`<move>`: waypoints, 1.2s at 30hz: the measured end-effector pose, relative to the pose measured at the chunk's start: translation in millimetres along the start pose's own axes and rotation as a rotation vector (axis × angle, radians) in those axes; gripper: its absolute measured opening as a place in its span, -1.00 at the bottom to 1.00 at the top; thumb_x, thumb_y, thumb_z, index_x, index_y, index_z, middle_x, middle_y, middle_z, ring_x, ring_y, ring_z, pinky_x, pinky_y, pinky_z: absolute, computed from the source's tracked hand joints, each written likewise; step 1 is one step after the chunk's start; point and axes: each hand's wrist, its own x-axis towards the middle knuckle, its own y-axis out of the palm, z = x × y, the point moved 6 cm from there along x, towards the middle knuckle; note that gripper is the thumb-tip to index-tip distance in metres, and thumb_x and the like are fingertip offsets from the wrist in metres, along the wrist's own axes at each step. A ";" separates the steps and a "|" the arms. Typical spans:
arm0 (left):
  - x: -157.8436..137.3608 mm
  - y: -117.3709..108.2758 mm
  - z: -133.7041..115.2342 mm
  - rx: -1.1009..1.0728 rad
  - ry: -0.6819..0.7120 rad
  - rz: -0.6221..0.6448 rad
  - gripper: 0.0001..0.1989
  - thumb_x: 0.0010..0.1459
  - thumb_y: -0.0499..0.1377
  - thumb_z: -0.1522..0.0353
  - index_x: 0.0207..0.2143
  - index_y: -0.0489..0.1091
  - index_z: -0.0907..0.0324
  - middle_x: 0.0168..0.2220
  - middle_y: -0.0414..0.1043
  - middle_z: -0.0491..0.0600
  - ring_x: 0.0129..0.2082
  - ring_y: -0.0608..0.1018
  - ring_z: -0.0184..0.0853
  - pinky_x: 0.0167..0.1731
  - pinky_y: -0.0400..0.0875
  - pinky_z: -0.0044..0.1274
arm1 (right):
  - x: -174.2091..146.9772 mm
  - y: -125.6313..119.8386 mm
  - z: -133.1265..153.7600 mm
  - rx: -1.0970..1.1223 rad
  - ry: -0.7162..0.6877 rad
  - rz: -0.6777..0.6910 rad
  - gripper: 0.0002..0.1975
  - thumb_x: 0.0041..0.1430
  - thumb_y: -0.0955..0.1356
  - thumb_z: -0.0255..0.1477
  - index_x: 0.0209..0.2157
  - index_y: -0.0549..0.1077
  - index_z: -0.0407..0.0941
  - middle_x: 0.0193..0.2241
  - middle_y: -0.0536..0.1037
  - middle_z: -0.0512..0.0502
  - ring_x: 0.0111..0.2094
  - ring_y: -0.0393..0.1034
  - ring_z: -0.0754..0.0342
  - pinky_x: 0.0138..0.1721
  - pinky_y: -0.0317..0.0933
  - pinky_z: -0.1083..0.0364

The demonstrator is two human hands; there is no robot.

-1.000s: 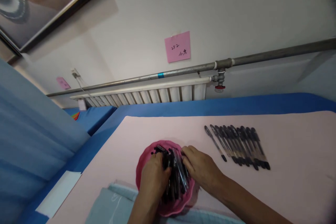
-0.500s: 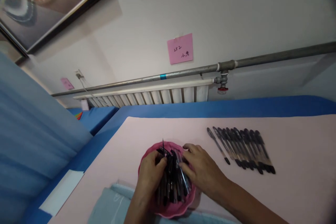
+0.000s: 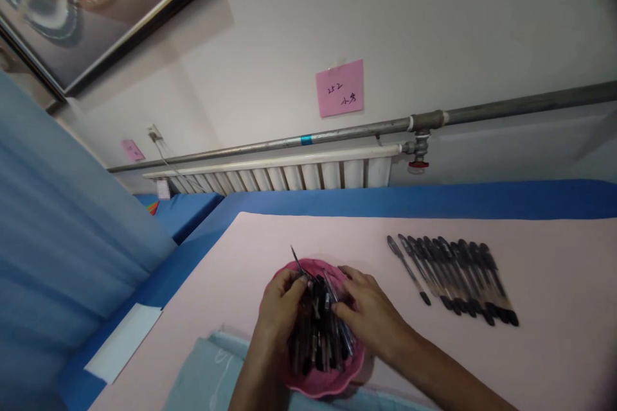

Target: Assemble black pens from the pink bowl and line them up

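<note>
A pink scalloped basket (image 3: 322, 392) full of black and clear pens (image 3: 315, 334) stands before me on the pink sheet. My left hand (image 3: 279, 308) is at its left side, thumb and fingers pinched together. From that pinch a thin dark pen refill (image 3: 295, 259) sticks up, tilted to the left. My right hand (image 3: 369, 308) is at the right rim, its thumb and fingers apart over the pens; its fingertips are partly hidden among them. To the right, several capped black pens (image 3: 457, 279) lie side by side in a slanting row, the leftmost pen (image 3: 409, 268) slightly apart.
Light blue cloth (image 3: 207, 372) lies under the basket's near side. White paper (image 3: 123, 341) rests on the blue surface at left, beside a blue curtain (image 3: 72, 237). Behind the table are a radiator (image 3: 308, 176), a pipe with a red-handled valve (image 3: 418, 165), and a pink note (image 3: 340, 88).
The refill at my left hand now leans left instead of pointing straight up. Both hands remain at the basket. The whole view has shifted slightly.
</note>
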 end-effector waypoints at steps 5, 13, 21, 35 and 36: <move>3.0 -4.8 0.5 -0.609 -0.133 0.029 -0.75 -0.13 0.23 0.29 -0.46 0.24 0.22 -0.53 0.40 -0.08 -0.55 0.48 -0.41 -0.53 0.38 -0.56 | -4.8 -22.1 22.4 0.097 -0.123 -0.088 -0.86 0.12 0.19 -0.47 -0.39 0.36 -0.10 -0.23 0.46 -0.14 -0.15 0.30 -0.04 -0.15 0.19 -0.01; 3.5 -17.7 -8.0 -0.911 -0.048 -0.064 -0.75 -0.14 0.27 0.44 -0.38 0.26 0.22 -0.46 0.41 -0.09 -0.45 0.51 -0.38 -0.42 0.46 -0.47 | -11.0 -4.7 27.8 -0.006 -0.316 -0.006 -0.80 0.16 0.17 -0.47 -0.25 0.38 -0.05 -0.34 0.51 -0.05 -0.30 0.38 0.01 -0.27 0.23 0.03; 1.5 -16.0 -10.5 -0.879 -0.014 -0.090 -0.75 -0.11 0.26 0.43 -0.37 0.25 0.23 -0.43 0.39 -0.08 -0.43 0.51 -0.37 -0.45 0.43 -0.53 | -11.6 -3.0 25.9 0.005 -0.309 0.008 -0.80 0.15 0.19 -0.46 -0.24 0.39 -0.03 -0.35 0.51 -0.03 -0.31 0.38 -0.01 -0.29 0.23 0.01; 1.2 -16.8 -11.1 -0.674 0.066 -0.127 -0.75 -0.07 0.22 0.30 -0.36 0.26 0.22 -0.44 0.34 -0.11 -0.48 0.48 -0.45 -0.46 0.39 -0.58 | -10.2 -2.3 24.1 0.017 -0.239 0.049 -0.83 0.12 0.21 -0.45 -0.33 0.41 -0.02 -0.42 0.50 0.00 -0.37 0.36 -0.01 -0.34 0.18 0.02; 1.1 -16.8 -11.1 -0.668 0.068 -0.128 -0.75 -0.07 0.22 0.30 -0.36 0.26 0.22 -0.45 0.34 -0.11 -0.49 0.47 -0.45 -0.46 0.39 -0.58 | -10.2 -2.5 24.5 0.015 -0.240 0.045 -0.83 0.11 0.21 -0.45 -0.33 0.41 -0.02 -0.43 0.50 0.00 -0.37 0.36 -0.01 -0.35 0.18 0.02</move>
